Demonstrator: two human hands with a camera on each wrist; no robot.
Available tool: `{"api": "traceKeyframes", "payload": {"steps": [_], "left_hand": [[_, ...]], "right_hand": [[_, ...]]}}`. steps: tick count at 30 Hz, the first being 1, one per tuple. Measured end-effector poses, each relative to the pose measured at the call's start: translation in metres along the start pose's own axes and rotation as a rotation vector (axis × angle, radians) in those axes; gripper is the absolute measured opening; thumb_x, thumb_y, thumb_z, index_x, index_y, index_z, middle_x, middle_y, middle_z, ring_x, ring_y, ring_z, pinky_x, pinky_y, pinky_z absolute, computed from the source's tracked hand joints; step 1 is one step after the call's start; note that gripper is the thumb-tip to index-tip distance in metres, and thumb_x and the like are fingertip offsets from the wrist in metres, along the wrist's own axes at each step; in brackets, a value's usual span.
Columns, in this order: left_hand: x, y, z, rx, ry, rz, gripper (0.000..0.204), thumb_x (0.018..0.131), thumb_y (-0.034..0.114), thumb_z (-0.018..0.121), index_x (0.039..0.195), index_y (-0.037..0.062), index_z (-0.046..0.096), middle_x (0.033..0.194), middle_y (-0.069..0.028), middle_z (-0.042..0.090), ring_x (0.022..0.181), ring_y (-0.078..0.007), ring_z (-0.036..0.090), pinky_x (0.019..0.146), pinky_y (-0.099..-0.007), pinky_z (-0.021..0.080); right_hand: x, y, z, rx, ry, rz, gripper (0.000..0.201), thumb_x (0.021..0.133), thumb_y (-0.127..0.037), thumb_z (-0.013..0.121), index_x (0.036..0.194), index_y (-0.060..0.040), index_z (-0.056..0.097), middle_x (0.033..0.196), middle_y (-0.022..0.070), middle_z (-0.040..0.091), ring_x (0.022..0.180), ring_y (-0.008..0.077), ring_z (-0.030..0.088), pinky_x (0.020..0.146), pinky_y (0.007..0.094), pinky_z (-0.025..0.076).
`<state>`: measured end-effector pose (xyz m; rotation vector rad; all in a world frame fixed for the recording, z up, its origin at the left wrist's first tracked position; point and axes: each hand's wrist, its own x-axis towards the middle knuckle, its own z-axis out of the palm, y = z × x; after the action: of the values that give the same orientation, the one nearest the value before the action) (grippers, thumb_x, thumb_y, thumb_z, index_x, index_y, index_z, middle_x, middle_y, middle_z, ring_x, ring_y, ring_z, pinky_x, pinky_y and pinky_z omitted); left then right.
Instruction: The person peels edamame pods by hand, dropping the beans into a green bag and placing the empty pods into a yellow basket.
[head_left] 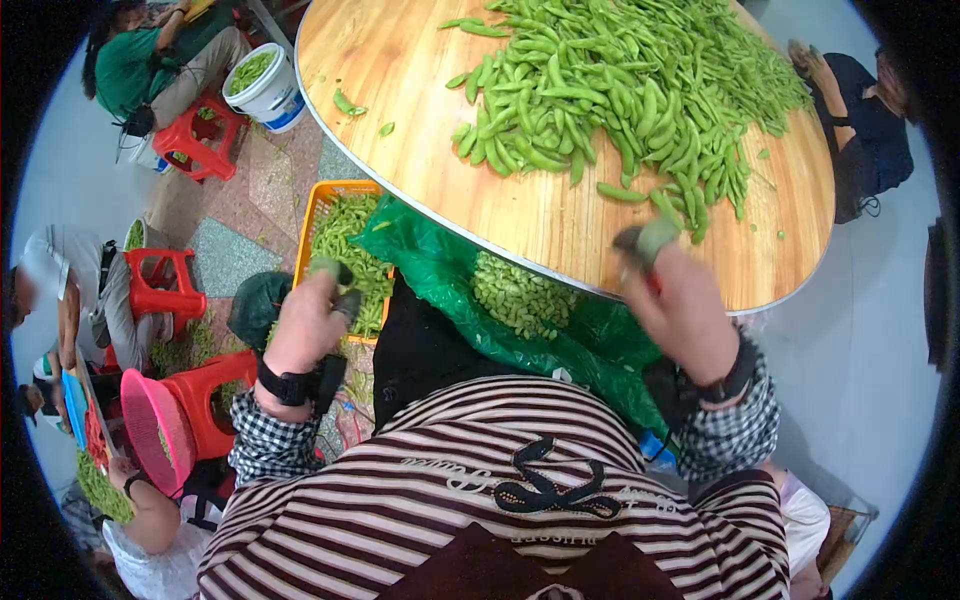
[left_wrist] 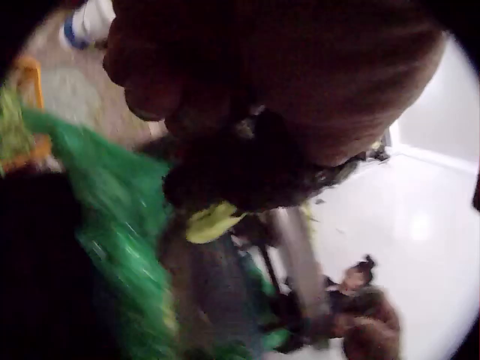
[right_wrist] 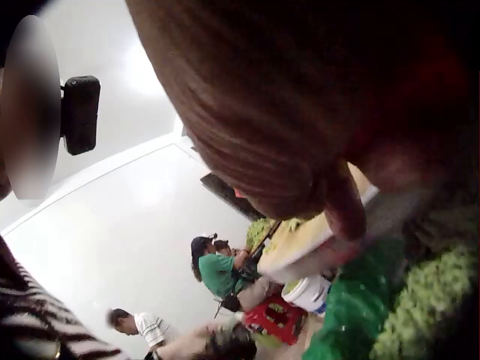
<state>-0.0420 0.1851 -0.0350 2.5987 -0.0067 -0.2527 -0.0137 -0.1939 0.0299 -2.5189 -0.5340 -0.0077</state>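
My left hand (head_left: 305, 325) is over the orange crate (head_left: 308, 225) of green pods, its fingers curled. In the left wrist view, a yellow-green soybean pod (left_wrist: 214, 223) shows at its dark-covered fingertips. My right hand (head_left: 685, 305) reaches across the near edge of the round wooden table (head_left: 400, 120), blurred, with dark and green coverings on its digits. Its fingertips are right at the nearest pods of the big soybean pod heap (head_left: 620, 100); I cannot tell whether it grips one. Shelled beans (head_left: 525, 295) lie below the table edge on a green plastic bag (head_left: 435, 255).
At left stand red stools (head_left: 205, 140), a white bucket (head_left: 268, 88) of green pieces and a pink basket (head_left: 150, 425). A person in green (head_left: 130, 75) sits at upper left, another in dark clothes (head_left: 870, 140) across the table at right. Scraps litter the floor.
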Motion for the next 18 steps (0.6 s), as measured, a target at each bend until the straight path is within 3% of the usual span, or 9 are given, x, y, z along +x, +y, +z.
{"api": "traceKeyframes", "payload": {"steps": [2,4,6,9,11,13,14,15,18], "left_hand": [[-0.004,-0.047,0.014,0.246,0.221,0.017,0.047,0.076,0.013,0.066,0.120,0.0043,0.051,0.109,-0.0227,0.058,0.091,-0.0403,0.060,0.076,-0.0461,0.049],[-0.007,-0.038,0.007,0.288,0.201,-0.033,0.046,0.077,0.014,0.066,0.120,0.0051,0.051,0.110,-0.0226,0.057,0.091,-0.0396,0.060,0.075,-0.0456,0.049],[-0.009,-0.016,-0.003,0.248,0.185,-0.046,0.041,0.081,0.020,0.064,0.119,0.0074,0.055,0.107,-0.0243,0.060,0.093,-0.0417,0.059,0.079,-0.0440,0.049],[-0.007,0.014,-0.008,0.185,0.256,0.016,0.037,0.082,0.018,0.064,0.117,0.0062,0.057,0.106,-0.0238,0.060,0.094,-0.0406,0.059,0.079,-0.0423,0.049],[-0.004,0.042,-0.009,-0.053,0.346,0.218,0.031,0.085,0.010,0.060,0.116,0.0036,0.058,0.100,-0.0166,0.064,0.090,-0.0286,0.063,0.079,-0.0341,0.049],[0.002,0.079,-0.006,-0.318,0.279,0.363,0.030,0.089,0.007,0.057,0.118,0.0034,0.057,0.106,-0.0079,0.064,0.096,-0.0176,0.060,0.083,-0.0293,0.046],[0.008,0.094,0.003,-0.577,0.163,0.411,0.030,0.090,0.009,0.057,0.120,0.0032,0.055,0.115,-0.0081,0.060,0.101,-0.0183,0.058,0.085,-0.0299,0.045],[0.021,0.102,0.018,-0.673,0.098,0.623,0.035,0.091,0.010,0.056,0.125,0.0025,0.051,0.123,-0.0081,0.054,0.101,-0.0166,0.056,0.086,-0.0294,0.045],[0.032,0.156,0.033,-1.095,-0.457,0.406,0.053,0.091,0.007,0.057,0.138,0.0034,0.034,0.124,-0.0053,0.049,0.104,-0.0103,0.053,0.083,-0.0234,0.044]], "right_hand": [[0.023,0.014,0.002,-0.154,0.093,-0.012,0.023,0.084,-0.007,0.056,0.106,-0.0040,0.055,0.086,0.0194,0.061,0.074,0.0367,0.061,0.062,0.0410,0.048],[0.044,0.019,0.007,-0.267,0.082,0.017,0.022,0.084,-0.007,0.056,0.106,-0.0041,0.055,0.087,0.0197,0.061,0.075,0.0373,0.061,0.062,0.0428,0.048],[0.061,0.013,0.013,-0.560,0.041,-0.074,0.013,0.084,-0.012,0.054,0.093,-0.0041,0.051,0.081,0.0181,0.059,0.066,0.0365,0.061,0.057,0.0447,0.049],[0.070,0.021,0.010,-0.485,0.123,-0.020,0.016,0.082,-0.011,0.054,0.095,-0.0041,0.050,0.089,0.0189,0.060,0.067,0.0360,0.062,0.056,0.0443,0.049],[0.064,0.031,0.007,-0.413,0.235,-0.146,0.024,0.083,-0.009,0.055,0.105,-0.0043,0.049,0.093,0.0143,0.062,0.063,0.0294,0.063,0.053,0.0398,0.049],[0.052,0.003,-0.006,0.538,0.239,0.138,0.029,0.086,-0.009,0.055,0.114,-0.0039,0.047,0.092,0.0075,0.061,0.053,0.0163,0.058,0.046,0.0299,0.045],[0.045,-0.008,-0.011,0.867,0.166,0.244,0.028,0.090,-0.008,0.054,0.117,-0.0034,0.046,0.092,0.0032,0.059,0.048,0.0058,0.048,0.041,0.0204,0.038],[0.040,-0.015,-0.007,0.871,0.160,0.240,0.028,0.090,-0.008,0.054,0.117,-0.0034,0.046,0.092,0.0032,0.059,0.048,0.0058,0.048,0.041,0.0204,0.038],[0.025,-0.031,0.006,1.123,0.215,0.263,0.025,0.091,-0.006,0.052,0.115,-0.0027,0.046,0.093,0.0044,0.059,0.045,0.0040,0.044,0.038,0.0169,0.034]]}}
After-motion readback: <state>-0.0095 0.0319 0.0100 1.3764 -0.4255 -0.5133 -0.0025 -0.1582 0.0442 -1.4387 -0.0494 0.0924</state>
